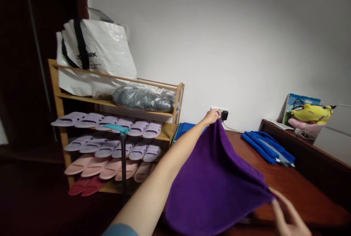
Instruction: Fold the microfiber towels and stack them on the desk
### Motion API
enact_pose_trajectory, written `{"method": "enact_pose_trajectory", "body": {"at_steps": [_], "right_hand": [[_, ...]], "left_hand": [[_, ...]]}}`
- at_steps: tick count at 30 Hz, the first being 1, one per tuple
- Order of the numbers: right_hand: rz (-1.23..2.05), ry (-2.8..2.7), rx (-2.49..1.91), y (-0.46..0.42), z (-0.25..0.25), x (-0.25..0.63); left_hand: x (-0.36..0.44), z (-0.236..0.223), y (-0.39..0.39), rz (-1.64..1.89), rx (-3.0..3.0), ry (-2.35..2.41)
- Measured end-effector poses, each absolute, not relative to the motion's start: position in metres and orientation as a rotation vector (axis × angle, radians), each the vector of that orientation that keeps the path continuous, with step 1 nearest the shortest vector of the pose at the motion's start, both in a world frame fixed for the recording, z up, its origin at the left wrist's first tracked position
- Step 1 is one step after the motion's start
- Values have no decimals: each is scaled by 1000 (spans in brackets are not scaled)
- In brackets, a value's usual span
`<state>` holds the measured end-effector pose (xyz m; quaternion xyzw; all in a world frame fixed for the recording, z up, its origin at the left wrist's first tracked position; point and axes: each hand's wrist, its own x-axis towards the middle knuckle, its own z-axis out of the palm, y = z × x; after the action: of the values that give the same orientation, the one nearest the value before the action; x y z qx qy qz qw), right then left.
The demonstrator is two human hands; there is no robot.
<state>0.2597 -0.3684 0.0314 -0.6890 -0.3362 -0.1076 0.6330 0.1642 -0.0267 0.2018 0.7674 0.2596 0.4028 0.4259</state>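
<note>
A purple cloth (214,177), perhaps a towel, hangs stretched between my two hands above the near edge of a reddish-brown wooden table (304,188). My left hand (213,116) reaches far forward, its fingers pinched on the cloth's upper corner in front of the wall socket. Low on the right, my right hand (289,212) pinches another corner between thumb and fingers; part of this hand lies outside the picture. Folded blue cloth (267,148) rests on the table beyond the purple one. Some flat blue material (186,129) shows behind my left forearm.
On the left stands a wooden shoe rack (115,104) with several pairs of slippers (117,148) and a large white bag (101,49). A dark pole with a teal top (123,155) stands before it. A yellow plush toy (311,113) sits on the right ledge; a black plug (224,115) is at the wall.
</note>
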Motion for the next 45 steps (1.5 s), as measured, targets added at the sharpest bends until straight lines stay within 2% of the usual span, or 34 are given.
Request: {"method": "enact_pose_trajectory", "body": {"at_steps": [4, 8, 12, 16, 21, 24, 29, 33, 45], "right_hand": [[-211, -604, -1491, -359, 114, 298], [-147, -665, -1382, -332, 186, 335], [105, -842, -1194, -305, 228, 363], [148, -935, -1137, -290, 254, 360], [43, -912, -1192, -288, 273, 332], [56, -908, -1187, -288, 277, 323], [128, -936, -1131, -288, 275, 322], [138, -956, -1123, -290, 272, 328], [109, -887, -1148, -293, 264, 357]], "left_hand": [[132, 237, -27, 1145, 1780, 618], [89, 268, -27, 1230, 1614, 591], [42, 290, -37, 1198, 1533, 510], [7, 301, -52, 1195, 1526, 471], [-16, 302, -63, 1313, 1857, 483], [-21, 299, -67, 1270, 2003, 616], [-21, 290, -68, 1052, 1704, 748], [-18, 281, -61, 1009, 1452, 728], [-10, 272, -73, 784, 1437, 680]]}}
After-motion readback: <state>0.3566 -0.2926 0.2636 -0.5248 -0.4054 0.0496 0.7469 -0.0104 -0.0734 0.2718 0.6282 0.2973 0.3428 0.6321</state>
